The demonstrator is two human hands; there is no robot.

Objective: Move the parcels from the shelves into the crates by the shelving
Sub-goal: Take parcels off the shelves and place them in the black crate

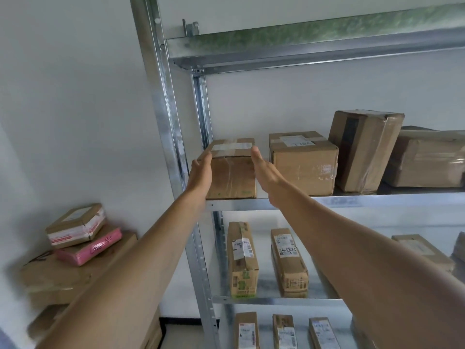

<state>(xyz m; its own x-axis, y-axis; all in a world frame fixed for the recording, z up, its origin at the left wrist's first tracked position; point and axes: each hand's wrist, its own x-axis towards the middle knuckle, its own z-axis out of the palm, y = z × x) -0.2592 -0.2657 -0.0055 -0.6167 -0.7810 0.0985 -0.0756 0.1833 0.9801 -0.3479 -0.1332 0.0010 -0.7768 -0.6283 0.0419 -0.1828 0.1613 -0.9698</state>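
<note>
A brown cardboard parcel (231, 170) with a white label and clear tape sits at the left end of a metal shelf (327, 200) at chest height. My left hand (201, 173) lies flat against its left side, fingers straight. My right hand (264, 170) is at its right side, fingers straight, in the gap next to a second parcel (304, 162). Neither hand curls round the box. No crate shows in this view.
Further right on the same shelf stand a tall taped box (362, 149) and a wide box (427, 159). Lower shelves hold several narrow parcels (242, 258). Left of the steel upright (166, 117), a taped box (75, 225) and a pink packet (88, 248) lie on stacked cartons.
</note>
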